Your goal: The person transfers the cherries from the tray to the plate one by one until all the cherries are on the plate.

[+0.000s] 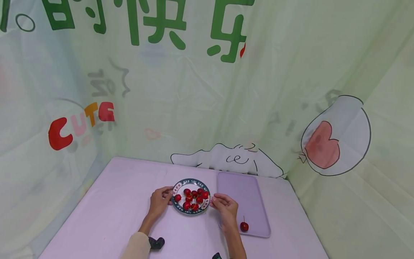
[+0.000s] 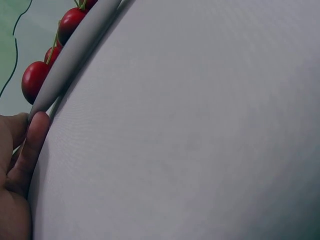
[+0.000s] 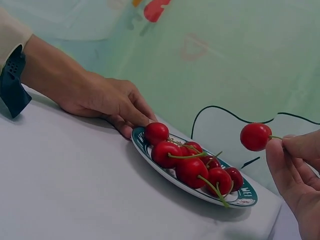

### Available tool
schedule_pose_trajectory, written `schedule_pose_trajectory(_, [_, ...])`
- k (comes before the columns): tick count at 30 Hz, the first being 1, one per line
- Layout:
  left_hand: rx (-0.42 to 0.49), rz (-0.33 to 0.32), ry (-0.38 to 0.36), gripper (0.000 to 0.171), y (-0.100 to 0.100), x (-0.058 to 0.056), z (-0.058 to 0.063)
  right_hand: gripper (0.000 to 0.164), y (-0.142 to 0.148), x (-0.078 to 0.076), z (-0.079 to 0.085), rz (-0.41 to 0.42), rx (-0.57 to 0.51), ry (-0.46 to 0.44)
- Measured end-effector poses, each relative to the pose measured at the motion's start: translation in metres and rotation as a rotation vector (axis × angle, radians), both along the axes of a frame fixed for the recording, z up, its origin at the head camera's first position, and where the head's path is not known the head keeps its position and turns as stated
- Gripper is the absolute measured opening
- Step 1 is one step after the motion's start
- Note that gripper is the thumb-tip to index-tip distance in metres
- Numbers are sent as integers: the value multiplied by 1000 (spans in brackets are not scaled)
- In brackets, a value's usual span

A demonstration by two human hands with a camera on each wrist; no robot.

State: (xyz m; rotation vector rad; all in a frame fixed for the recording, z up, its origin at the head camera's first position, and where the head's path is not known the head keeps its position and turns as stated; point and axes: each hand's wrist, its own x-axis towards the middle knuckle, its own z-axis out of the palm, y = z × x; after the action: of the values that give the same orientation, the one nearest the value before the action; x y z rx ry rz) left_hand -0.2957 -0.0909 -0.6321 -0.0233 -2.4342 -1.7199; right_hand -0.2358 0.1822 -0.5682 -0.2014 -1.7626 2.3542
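Note:
A round plate point(image 1: 191, 213) with a dark green lettered rim carries several red cherries point(image 3: 191, 172) with green stems. At its left edge my left hand point(image 1: 159, 202) grips the rim between thumb and fingers; the left wrist view shows the fingertips point(image 2: 39, 122) against the plate's underside. My right hand point(image 1: 226, 207) is at the plate's right side, pinching the stem of one cherry point(image 3: 255, 137). That cherry hangs clear of the plate, its stem between thumb and forefinger. Part of the left hand's fingers is hidden by the plate.
To the right lies a light purple tray point(image 1: 249, 194), with a single dark red cherry point(image 1: 244, 226) near its front. The right forearm passes over the tray's left edge. Printed curtains point(image 1: 200, 108) stand behind and beside the pale table point(image 1: 129, 190).

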Motion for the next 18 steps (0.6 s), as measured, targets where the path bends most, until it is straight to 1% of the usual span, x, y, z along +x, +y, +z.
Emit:
schedule_pose_trajectory(2, [1, -1, 0, 32, 0, 0, 0, 28, -4, 0, 1, 11, 8, -6])
schedule_pose_trajectory(6, [2, -5, -10, 32, 0, -1, -2, 20, -9, -2, 5, 32, 17, -21])
schedule_pose_trajectory(9, [-5, -3, -24, 32, 0, -3, -4, 22, -13, -2, 9, 39, 41, -35])
schedule_pose_trajectory(13, [-16, 1, -37, 32, 0, -4, -6, 31, -18, -2, 13, 48, 60, -40])
schedule_pose_trajectory(18, [-9, 1, -36, 32, 0, -4, -6, 31, -23, -5, 15, 65, 41, -30])
